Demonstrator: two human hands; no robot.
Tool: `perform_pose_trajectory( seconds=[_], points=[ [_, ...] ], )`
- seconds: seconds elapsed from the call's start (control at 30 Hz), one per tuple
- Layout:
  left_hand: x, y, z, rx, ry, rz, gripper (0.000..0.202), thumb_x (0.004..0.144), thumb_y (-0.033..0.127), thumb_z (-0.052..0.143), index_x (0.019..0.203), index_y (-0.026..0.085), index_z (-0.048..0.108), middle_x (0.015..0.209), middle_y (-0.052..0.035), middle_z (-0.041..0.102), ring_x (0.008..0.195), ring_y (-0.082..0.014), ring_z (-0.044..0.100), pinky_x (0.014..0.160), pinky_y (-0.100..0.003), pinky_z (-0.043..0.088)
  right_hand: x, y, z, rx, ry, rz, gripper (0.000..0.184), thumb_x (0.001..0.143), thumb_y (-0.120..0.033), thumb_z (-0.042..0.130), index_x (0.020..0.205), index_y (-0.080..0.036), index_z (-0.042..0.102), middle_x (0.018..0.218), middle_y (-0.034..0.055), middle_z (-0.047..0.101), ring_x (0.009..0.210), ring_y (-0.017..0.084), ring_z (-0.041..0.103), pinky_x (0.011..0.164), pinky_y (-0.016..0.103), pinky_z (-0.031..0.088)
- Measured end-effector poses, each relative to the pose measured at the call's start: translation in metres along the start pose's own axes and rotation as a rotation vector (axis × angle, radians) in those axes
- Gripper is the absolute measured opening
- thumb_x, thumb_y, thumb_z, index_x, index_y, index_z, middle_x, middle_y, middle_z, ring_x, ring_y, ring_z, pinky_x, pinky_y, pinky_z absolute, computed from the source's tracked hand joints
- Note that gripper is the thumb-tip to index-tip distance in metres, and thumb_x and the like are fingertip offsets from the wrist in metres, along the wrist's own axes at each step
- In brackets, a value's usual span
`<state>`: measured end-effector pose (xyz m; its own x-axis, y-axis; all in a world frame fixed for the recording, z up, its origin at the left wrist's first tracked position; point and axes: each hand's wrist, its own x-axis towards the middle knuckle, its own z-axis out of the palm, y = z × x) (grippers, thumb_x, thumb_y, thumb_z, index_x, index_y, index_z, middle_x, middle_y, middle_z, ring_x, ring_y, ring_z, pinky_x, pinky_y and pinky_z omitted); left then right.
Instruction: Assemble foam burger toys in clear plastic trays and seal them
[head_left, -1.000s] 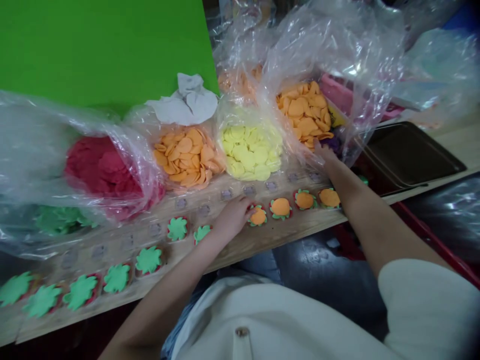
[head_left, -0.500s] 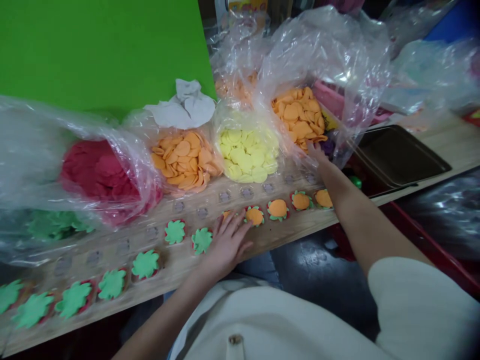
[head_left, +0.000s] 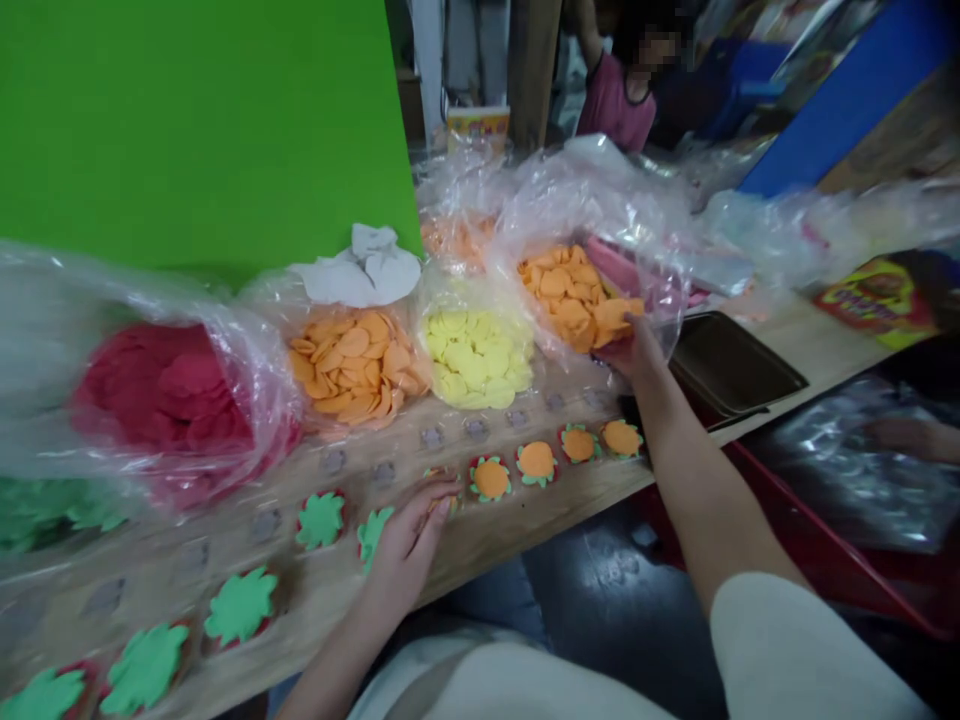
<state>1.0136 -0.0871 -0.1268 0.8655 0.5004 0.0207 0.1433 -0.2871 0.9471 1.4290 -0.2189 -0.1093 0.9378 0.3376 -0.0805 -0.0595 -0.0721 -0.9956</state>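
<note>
Head view, left hand with fingers held together over a felt flower, right hand pinching orange felt discs at the clear plastic bag, row of finished felt flowers along the wooden bench

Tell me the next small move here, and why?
Probably lower the orange disc at your right hand onto the bare green flower beside your left hand: flowers further right already carry orange centres, while those further left have none.
</note>
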Motion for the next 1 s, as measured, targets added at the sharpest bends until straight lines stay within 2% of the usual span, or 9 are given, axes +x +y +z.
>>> perform_pose_trajectory(
  seconds=[0.1, 0.27, 0.4, 0.47, 0.53, 0.67, 0.73, 0.9, 1.0],
  points=[
    [0.016, 0.014, 0.007, -0.205, -0.019, -0.145, 0.025, 0.086, 0.034, 0.044, 0.101, 0.021, 0.060, 0.111, -0.0044, 0.060, 0.107, -0.0179, 0.051, 0.097, -0.035, 0.036, -0.009, -0.022, -0.002, 0.083, -0.138, 0.082, 0.047, 0.085, -0.050, 0.020, 0.112, -0.018, 0.042, 0.095, 0.0093, 0.058, 0.084, 0.021, 0.058, 0.072, 0.043, 0.048],
    [0.043, 0.035, 0.022, -0.811, -0.095, -0.340, 0.028, 0.081, 0.037, 0.052, 0.101, 0.018, 0.059, 0.119, -0.0077, 0.055, 0.112, -0.0206, 0.049, 0.098, -0.037, 0.036, -0.052, -0.049, 0.015, 0.035, -0.339, -0.090, 0.059, 0.085, -0.055, 0.012, 0.124, -0.018, 0.034, 0.122, 0.0138, 0.050, 0.101, 0.024, 0.056, 0.079, 0.046, 0.048],
    [0.073, 0.048, 0.034, -1.359, -0.241, -0.410, 0.037, 0.083, 0.045, 0.046, 0.110, 0.021, 0.053, 0.117, -0.0089, 0.055, 0.108, -0.0205, 0.052, 0.094, -0.040, 0.039, -0.121, -0.047, 0.060, -0.022, -0.601, 0.049, 0.059, 0.085, -0.055, 0.016, 0.126, -0.018, 0.036, 0.117, 0.0141, 0.055, 0.095, 0.027, 0.060, 0.073, 0.046, 0.051],
    [0.082, 0.046, 0.036, -1.504, -0.246, -0.453, 0.046, 0.080, 0.056, 0.042, 0.108, 0.021, 0.053, 0.103, -0.0083, 0.060, 0.094, -0.0214, 0.058, 0.086, -0.042, 0.043, -0.160, -0.039, 0.087, -0.111, -0.688, 0.135, 0.056, 0.085, -0.057, 0.023, 0.123, -0.020, 0.041, 0.106, 0.0121, 0.061, 0.089, 0.026, 0.062, 0.068, 0.043, 0.053],
    [0.080, 0.038, 0.033, -1.610, -0.234, -0.499, 0.053, 0.078, 0.063, 0.038, 0.104, 0.021, 0.055, 0.093, -0.0075, 0.062, 0.085, -0.0228, 0.059, 0.076, -0.043, 0.046, -0.194, -0.030, 0.113, -0.255, -0.737, 0.089, 0.050, 0.083, -0.056, 0.033, 0.118, -0.023, 0.047, 0.103, 0.0089, 0.063, 0.091, 0.025, 0.061, 0.071, 0.041, 0.053],
    [0.048, 0.017, 0.018, -1.786, -0.227, -0.534, 0.053, 0.078, 0.062, 0.038, 0.104, 0.018, 0.056, 0.094, -0.0090, 0.062, 0.086, -0.0246, 0.059, 0.072, -0.041, 0.046, -0.230, -0.020, 0.148, -0.584, -0.707, -0.258, 0.048, 0.085, -0.054, 0.035, 0.119, -0.022, 0.048, 0.116, 0.0086, 0.056, 0.109, 0.025, 0.052, 0.094, 0.043, 0.040],
    [0.030, 0.009, 0.007, -1.837, -0.169, -0.531, 0.054, 0.079, 0.059, 0.041, 0.108, 0.016, 0.055, 0.101, -0.0110, 0.061, 0.093, -0.0252, 0.058, 0.079, -0.041, 0.045, -0.233, -0.017, 0.155, -0.683, -0.684, -0.318, 0.054, 0.086, -0.054, 0.033, 0.127, -0.019, 0.042, 0.122, 0.0110, 0.053, 0.114, 0.026, 0.048, 0.097, 0.044, 0.036],
    [0.003, -0.005, -0.023, -1.820, -0.080, -0.569, 0.051, 0.082, 0.051, 0.044, 0.115, 0.012, 0.051, 0.114, -0.0122, 0.058, 0.109, -0.0271, 0.051, 0.092, -0.041, 0.041, -0.242, -0.007, 0.154, -0.542, -0.604, -0.352, 0.046, 0.089, -0.049, 0.027, 0.115, -0.019, 0.052, 0.106, 0.0088, 0.060, 0.097, 0.020, 0.057, 0.084, 0.037, 0.046],
    [-0.006, -0.009, -0.034, -1.788, -0.092, -0.578, 0.041, 0.085, 0.043, 0.043, 0.114, 0.014, 0.052, 0.110, -0.0091, 0.060, 0.101, -0.0221, 0.057, 0.089, -0.038, 0.045, -0.265, 0.003, 0.160, -0.632, -0.487, -0.530, 0.040, 0.081, -0.049, 0.048, 0.106, -0.019, 0.058, 0.101, 0.0088, 0.058, 0.090, 0.021, 0.056, 0.078, 0.036, 0.048]
  ],
)
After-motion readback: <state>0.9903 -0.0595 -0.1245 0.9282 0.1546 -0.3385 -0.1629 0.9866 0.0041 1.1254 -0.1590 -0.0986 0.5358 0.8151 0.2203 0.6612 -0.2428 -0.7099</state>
